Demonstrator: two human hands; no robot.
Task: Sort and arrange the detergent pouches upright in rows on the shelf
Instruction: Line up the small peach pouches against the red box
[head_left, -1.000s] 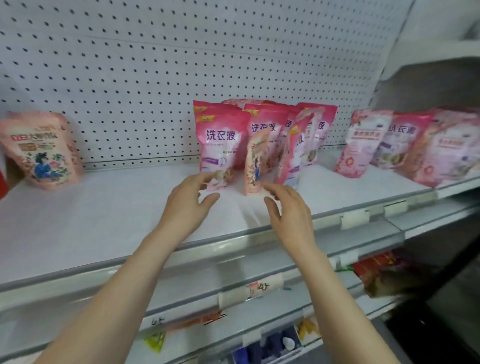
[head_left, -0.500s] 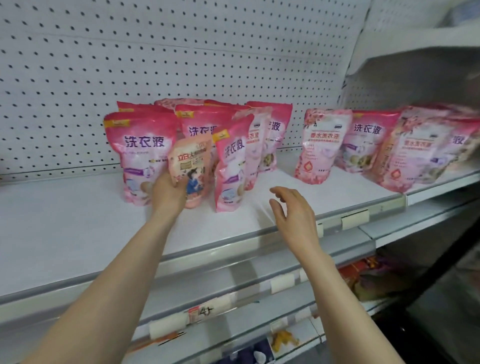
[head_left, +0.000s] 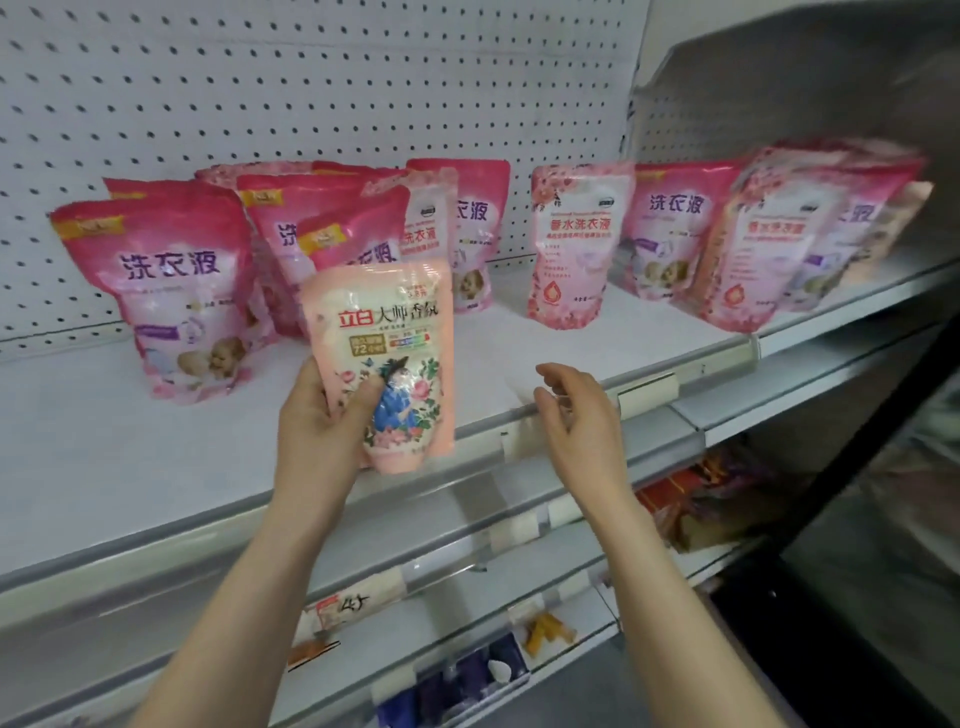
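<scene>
My left hand (head_left: 324, 418) grips a peach floral detergent pouch (head_left: 387, 332) by its lower left side and holds it upright in front of the shelf edge. Behind it a cluster of several bright pink pouches (head_left: 322, 228) stands on the white shelf (head_left: 78, 436), with one pink pouch (head_left: 161, 280) standing apart at the left. Farther right stand a pale rose-printed pouch (head_left: 576, 244) and several more pink pouches (head_left: 737, 228). My right hand (head_left: 576, 410) hovers with relaxed fingers over the shelf's front edge and holds nothing.
A white pegboard wall (head_left: 311, 78) backs the shelf. Price-tag holders (head_left: 647, 392) line the shelf's front rail. Lower shelves hold orange and red packets (head_left: 696, 493) and dark items (head_left: 467, 680). A neighbouring shelf unit (head_left: 831, 62) adjoins at the right.
My left hand took hold of the peach pouch among the pink ones and pulled it out toward me. My right hand stayed near the shelf edge. The view shifted right.
</scene>
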